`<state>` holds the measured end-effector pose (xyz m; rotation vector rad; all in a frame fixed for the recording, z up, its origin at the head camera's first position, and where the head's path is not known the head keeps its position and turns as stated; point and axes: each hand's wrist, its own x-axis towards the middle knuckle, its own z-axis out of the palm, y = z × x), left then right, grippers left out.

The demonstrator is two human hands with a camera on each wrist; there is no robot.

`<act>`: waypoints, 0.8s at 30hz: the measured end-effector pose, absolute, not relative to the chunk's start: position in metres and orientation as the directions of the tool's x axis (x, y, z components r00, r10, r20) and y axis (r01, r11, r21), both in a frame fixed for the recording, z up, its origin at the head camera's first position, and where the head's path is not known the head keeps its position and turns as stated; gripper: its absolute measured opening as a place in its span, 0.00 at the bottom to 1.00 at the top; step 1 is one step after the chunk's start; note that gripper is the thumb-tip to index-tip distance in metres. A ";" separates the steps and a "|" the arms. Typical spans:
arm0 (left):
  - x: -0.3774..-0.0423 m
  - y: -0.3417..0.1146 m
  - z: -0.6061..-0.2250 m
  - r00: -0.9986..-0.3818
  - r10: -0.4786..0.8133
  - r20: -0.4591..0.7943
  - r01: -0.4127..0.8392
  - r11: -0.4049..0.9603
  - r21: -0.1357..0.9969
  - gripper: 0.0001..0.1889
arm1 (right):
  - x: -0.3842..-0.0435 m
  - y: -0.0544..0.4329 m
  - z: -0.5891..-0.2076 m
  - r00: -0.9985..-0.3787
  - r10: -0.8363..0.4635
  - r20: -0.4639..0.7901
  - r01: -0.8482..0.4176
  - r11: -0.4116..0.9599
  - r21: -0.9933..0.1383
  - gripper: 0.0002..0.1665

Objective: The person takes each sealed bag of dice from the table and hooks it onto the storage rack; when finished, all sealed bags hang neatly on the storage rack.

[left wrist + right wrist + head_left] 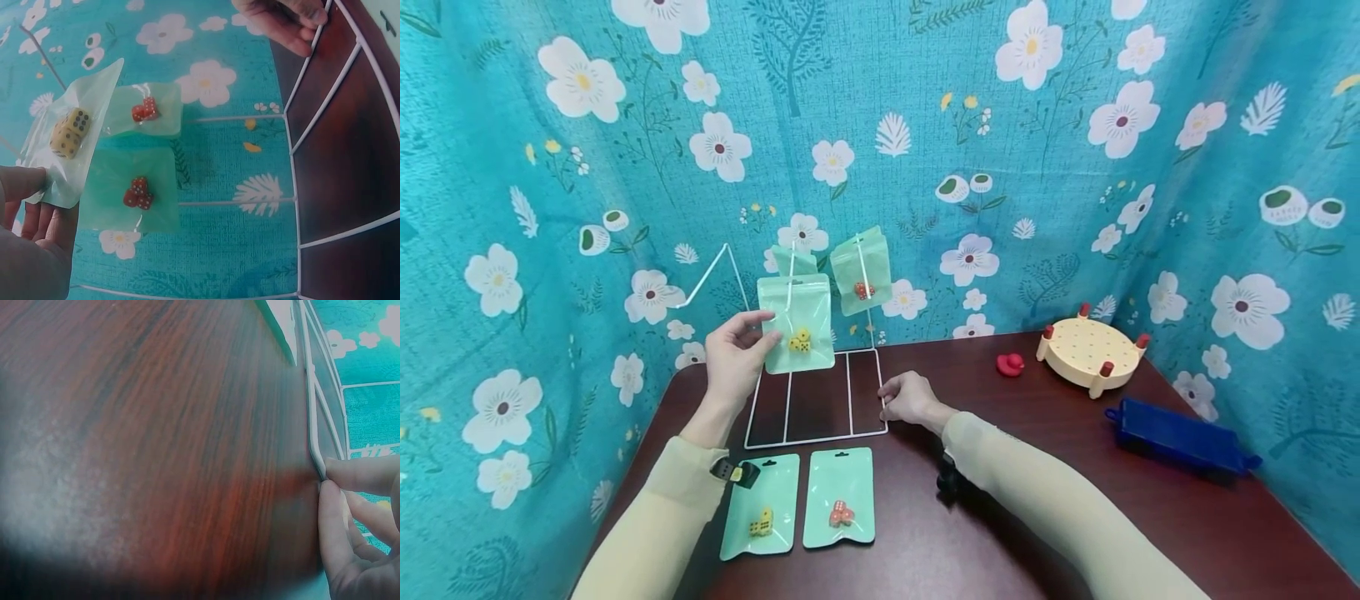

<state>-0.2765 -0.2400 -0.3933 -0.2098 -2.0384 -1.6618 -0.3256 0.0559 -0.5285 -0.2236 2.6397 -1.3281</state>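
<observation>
My left hand [733,354] pinches the left edge of a pale green pouch [811,304] with yellow dice inside, upright at a hook of the white wire rack [820,440]. Behind it another green pouch [806,264] hangs, mostly hidden in the head view; the left wrist view shows red dice [139,192] in it. To the right hangs a green pouch [846,267], also with red dice. My right hand [913,398] pinches the rack's base wire [314,440] at its right side, between thumb and fingers. Whether the held pouch's hole is on the hook, I cannot tell.
Two pouches lie flat before the rack: one with yellow dice [762,523], one with red dice [841,514]. Rightward on the dark table [970,533] are a red rubber duck [1010,365], a cream round stand with red-tipped legs [1090,352] and a blue tray-like object [1180,437]. Floral curtain surrounds the table.
</observation>
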 end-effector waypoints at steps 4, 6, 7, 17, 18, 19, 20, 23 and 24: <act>-0.287 -0.241 -0.392 -0.857 -0.207 0.472 0.423 0.239 0.874 0.15 | -0.323 0.054 -0.527 -0.975 -0.206 -0.082 -0.060 0.600 -0.798 0.21; -0.293 -0.241 -0.392 -0.858 -0.217 0.466 0.414 0.244 0.877 0.15 | -0.322 0.054 -0.526 -0.976 -0.205 -0.080 -0.061 0.601 -0.797 0.21; -0.296 -0.241 -0.392 -0.858 -0.222 0.463 0.409 0.249 0.878 0.15 | -0.321 0.055 -0.525 -0.976 -0.204 -0.078 -0.063 0.604 -0.794 0.21; -0.319 -0.243 -0.393 -0.864 -0.256 0.434 0.357 0.298 0.885 0.15 | -0.325 0.058 -0.528 -0.972 -0.221 -0.075 -0.079 0.611 -0.788 0.20; -0.321 -0.243 -0.393 -0.866 -0.258 0.429 0.350 0.301 0.887 0.15 | -0.325 0.058 -0.528 -0.972 -0.224 -0.075 -0.078 0.607 -0.790 0.20; -0.323 -0.243 -0.392 -0.867 -0.260 0.424 0.344 0.302 0.889 0.15 | -0.326 0.058 -0.528 -0.972 -0.224 -0.077 -0.077 0.607 -0.791 0.20; -0.325 -0.243 -0.392 -0.869 -0.262 0.419 0.338 0.303 0.891 0.15 | -0.326 0.059 -0.528 -0.971 -0.224 -0.077 -0.077 0.606 -0.792 0.20; -0.330 -0.242 -0.391 -0.872 -0.269 0.410 0.329 0.298 0.896 0.15 | -0.335 0.059 -0.538 -0.971 -0.228 -0.071 -0.086 0.611 -0.787 0.20; -0.332 -0.241 -0.391 -0.871 -0.269 0.411 0.331 0.297 0.896 0.15 | -0.339 0.059 -0.540 -0.971 -0.224 -0.087 -0.070 0.610 -0.789 0.20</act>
